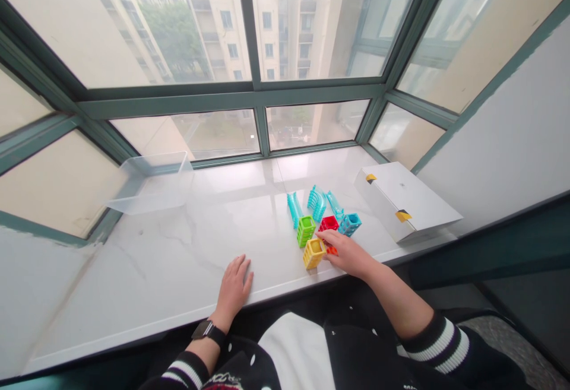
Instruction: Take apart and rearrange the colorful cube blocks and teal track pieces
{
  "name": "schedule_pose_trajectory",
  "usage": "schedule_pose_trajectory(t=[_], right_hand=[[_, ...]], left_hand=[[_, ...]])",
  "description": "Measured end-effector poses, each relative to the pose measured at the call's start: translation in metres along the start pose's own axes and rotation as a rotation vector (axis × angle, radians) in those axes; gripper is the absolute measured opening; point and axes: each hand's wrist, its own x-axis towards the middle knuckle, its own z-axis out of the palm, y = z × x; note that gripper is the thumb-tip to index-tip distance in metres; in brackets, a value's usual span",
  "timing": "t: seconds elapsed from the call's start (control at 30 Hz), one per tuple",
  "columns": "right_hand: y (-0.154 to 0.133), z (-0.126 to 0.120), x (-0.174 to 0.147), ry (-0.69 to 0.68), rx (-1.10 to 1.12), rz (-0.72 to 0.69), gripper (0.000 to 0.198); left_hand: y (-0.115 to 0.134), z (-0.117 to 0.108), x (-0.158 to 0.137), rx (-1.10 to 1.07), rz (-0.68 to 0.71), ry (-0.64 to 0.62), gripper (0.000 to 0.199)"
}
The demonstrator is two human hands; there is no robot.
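My left hand lies flat on the white sill, fingers stretched out and holding nothing. My right hand is curled around an orange-red block, which its fingers partly hide. Close against its fingertips stands a yellow hollow block near the front edge. Just behind are a green hollow block and a red block. A blue hollow block is tilted to the right of the red one. Farther back lie a straight teal track piece, a curved ribbed teal piece and another teal piece.
A clear plastic bin sits at the back left by the window. At the right, a white box with yellow-and-black tabs rests against the wall. The white sill ends at a front edge close to my body, and window frames border it behind.
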Motion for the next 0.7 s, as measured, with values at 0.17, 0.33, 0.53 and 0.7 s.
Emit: schedule_pose_trajectory(t=[0.17,0.33,0.53,0.7], right_hand=[[-0.011,-0.028,-0.013,0.129,0.011,-0.042,0.062],[0.016,-0.049,-0.030,0.709,-0.008,0.110,0.026],[0.122,-0.014,-0.048,0.883,-0.064,0.566,0.041],[0.186,0.046,-0.053,0.698,-0.354,0.625,0.041]], left_hand=[[-0.010,0.011,-0.007,0.084,0.072,0.079,0.042],[-0.010,0.014,-0.007,0.167,0.107,0.101,0.041],[-0.007,0.014,-0.008,0.215,0.114,0.111,0.041],[-0.009,0.018,-0.009,0.242,0.121,0.119,0.041]])
